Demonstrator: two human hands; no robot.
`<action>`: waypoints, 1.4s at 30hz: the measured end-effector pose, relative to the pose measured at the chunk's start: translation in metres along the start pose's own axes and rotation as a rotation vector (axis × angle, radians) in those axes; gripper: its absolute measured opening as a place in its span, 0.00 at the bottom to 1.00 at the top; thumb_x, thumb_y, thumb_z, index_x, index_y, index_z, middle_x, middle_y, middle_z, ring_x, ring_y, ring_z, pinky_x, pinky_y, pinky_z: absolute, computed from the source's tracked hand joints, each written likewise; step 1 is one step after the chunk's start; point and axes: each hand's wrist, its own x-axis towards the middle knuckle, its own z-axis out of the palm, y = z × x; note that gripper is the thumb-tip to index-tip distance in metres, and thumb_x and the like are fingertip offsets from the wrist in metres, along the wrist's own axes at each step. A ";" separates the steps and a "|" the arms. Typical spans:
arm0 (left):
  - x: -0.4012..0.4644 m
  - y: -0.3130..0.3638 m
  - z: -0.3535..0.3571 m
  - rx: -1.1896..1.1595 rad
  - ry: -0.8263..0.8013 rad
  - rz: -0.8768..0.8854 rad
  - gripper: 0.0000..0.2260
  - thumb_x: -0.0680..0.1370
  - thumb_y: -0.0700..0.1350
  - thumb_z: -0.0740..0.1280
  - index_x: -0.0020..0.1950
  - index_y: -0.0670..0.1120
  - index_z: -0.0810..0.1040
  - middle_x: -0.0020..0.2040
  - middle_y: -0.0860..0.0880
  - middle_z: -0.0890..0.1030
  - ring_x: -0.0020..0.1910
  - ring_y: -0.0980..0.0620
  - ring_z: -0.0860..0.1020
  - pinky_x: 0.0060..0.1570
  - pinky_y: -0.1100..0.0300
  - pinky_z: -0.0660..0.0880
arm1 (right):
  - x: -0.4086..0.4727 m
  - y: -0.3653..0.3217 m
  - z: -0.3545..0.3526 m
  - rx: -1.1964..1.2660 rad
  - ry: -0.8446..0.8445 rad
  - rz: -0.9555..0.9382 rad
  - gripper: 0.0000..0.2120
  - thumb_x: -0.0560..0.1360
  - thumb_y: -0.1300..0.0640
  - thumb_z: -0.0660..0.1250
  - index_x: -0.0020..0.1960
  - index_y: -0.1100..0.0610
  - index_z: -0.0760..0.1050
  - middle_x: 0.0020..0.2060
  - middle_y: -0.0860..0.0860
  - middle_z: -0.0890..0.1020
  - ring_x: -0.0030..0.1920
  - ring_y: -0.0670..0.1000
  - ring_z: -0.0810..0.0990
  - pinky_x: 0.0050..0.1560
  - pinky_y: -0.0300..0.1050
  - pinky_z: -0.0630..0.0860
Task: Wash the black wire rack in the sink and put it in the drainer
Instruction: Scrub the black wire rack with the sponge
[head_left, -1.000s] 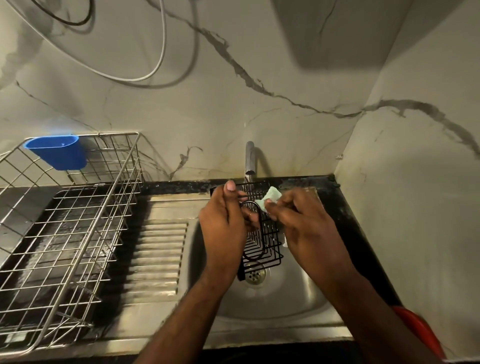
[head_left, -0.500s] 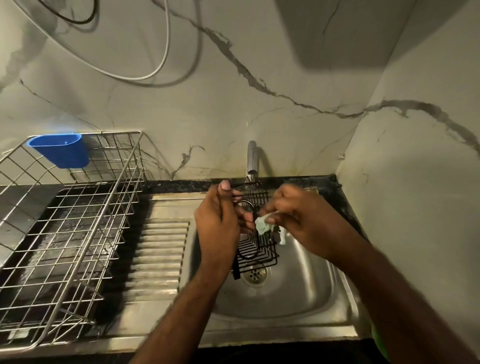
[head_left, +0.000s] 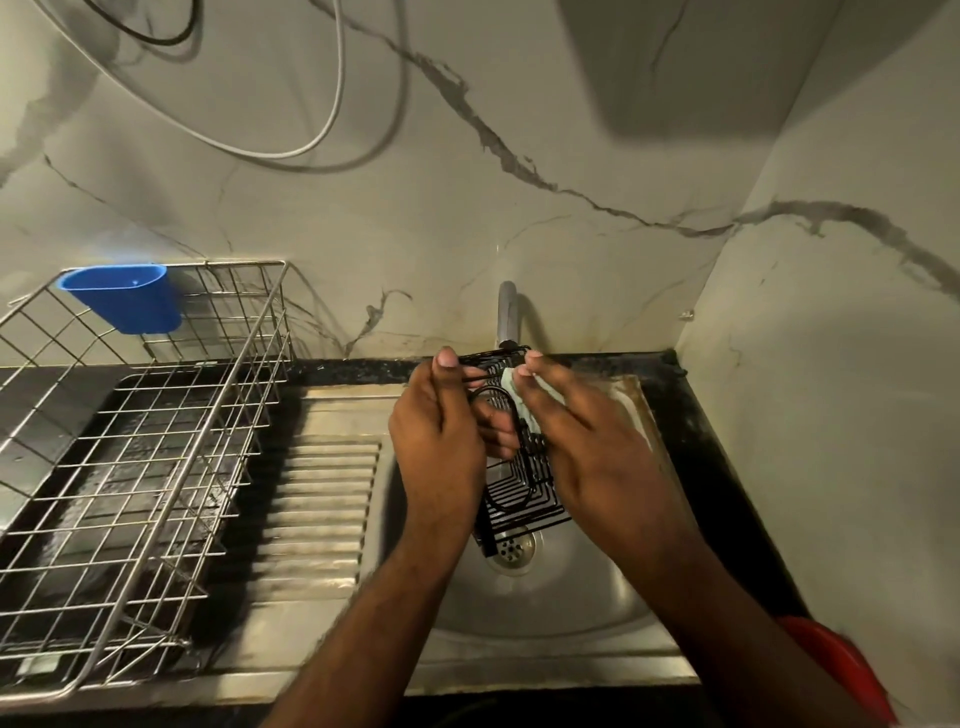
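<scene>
The black wire rack (head_left: 519, 491) stands tilted over the steel sink (head_left: 571, 587), its lower end above the drain (head_left: 511, 551). My left hand (head_left: 441, 441) grips the rack's left edge, thumb up near its top. My right hand (head_left: 587, 441) holds a pale green sponge (head_left: 511, 384) against the rack's upper part, fingers curled round it. The hands hide the rack's middle. The wire drainer (head_left: 130, 457) stands to the left on the counter.
A tap (head_left: 506, 312) rises behind the rack at the back of the sink. A blue plastic cup (head_left: 124, 296) hangs on the drainer's far rim. The ribbed draining board (head_left: 311, 493) lies between drainer and sink. A red object (head_left: 841, 670) sits at the lower right.
My right hand with the sponge moved down the rack, then back up to its top. My left hand kept its grip on the rack.
</scene>
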 end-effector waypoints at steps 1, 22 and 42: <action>0.000 0.001 0.000 -0.005 0.003 -0.002 0.18 0.82 0.58 0.58 0.48 0.45 0.76 0.28 0.42 0.81 0.24 0.42 0.79 0.28 0.53 0.79 | -0.001 -0.001 0.000 0.024 -0.009 0.014 0.25 0.80 0.60 0.61 0.76 0.55 0.66 0.76 0.53 0.67 0.72 0.52 0.69 0.66 0.38 0.64; -0.003 -0.002 0.003 -0.027 -0.019 -0.007 0.19 0.82 0.58 0.59 0.49 0.42 0.77 0.29 0.40 0.80 0.24 0.43 0.79 0.27 0.53 0.79 | 0.016 0.018 -0.005 0.392 0.208 0.093 0.13 0.74 0.71 0.70 0.55 0.60 0.84 0.48 0.51 0.81 0.50 0.46 0.80 0.50 0.35 0.75; 0.001 -0.007 0.002 -0.055 0.105 -0.008 0.17 0.86 0.54 0.56 0.48 0.43 0.75 0.28 0.41 0.79 0.23 0.44 0.78 0.26 0.53 0.79 | 0.002 -0.004 -0.006 0.070 0.081 -0.001 0.14 0.79 0.59 0.60 0.56 0.63 0.82 0.49 0.53 0.78 0.50 0.47 0.74 0.49 0.39 0.74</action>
